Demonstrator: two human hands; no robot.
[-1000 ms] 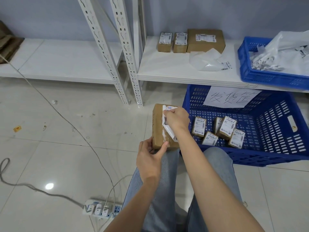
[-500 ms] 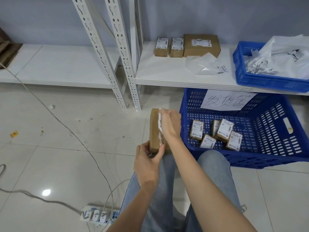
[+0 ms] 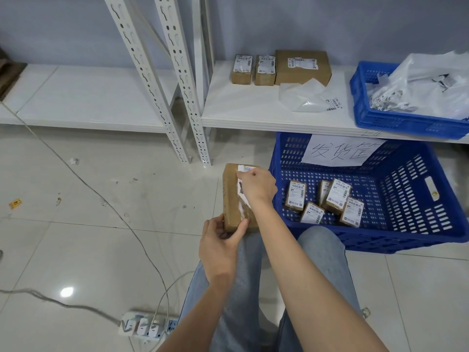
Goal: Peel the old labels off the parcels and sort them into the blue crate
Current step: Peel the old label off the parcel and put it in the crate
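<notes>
A seated person's left hand [image 3: 220, 246] grips the near end of a brown parcel [image 3: 231, 199] held over the knees, while the right hand [image 3: 257, 188] pinches its partly lifted white label [image 3: 243, 193]. At three o'clock from the parcel, the blue crate [image 3: 416, 199] on the floor holds five labelled boxes [image 3: 337, 196]. At twelve o'clock, three more boxes [image 3: 302, 67] sit on a white shelf [image 3: 243, 107].

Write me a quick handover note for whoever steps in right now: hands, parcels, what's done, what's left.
Left hand grips the near end of the brown parcel over the lap. Right hand pinches its white label, part peeled and torn.
Done: five small parcels lie in the blue crate on the floor.
Left: finish this label, crate the parcel, then the three labelled boxes on the shelf.
</notes>
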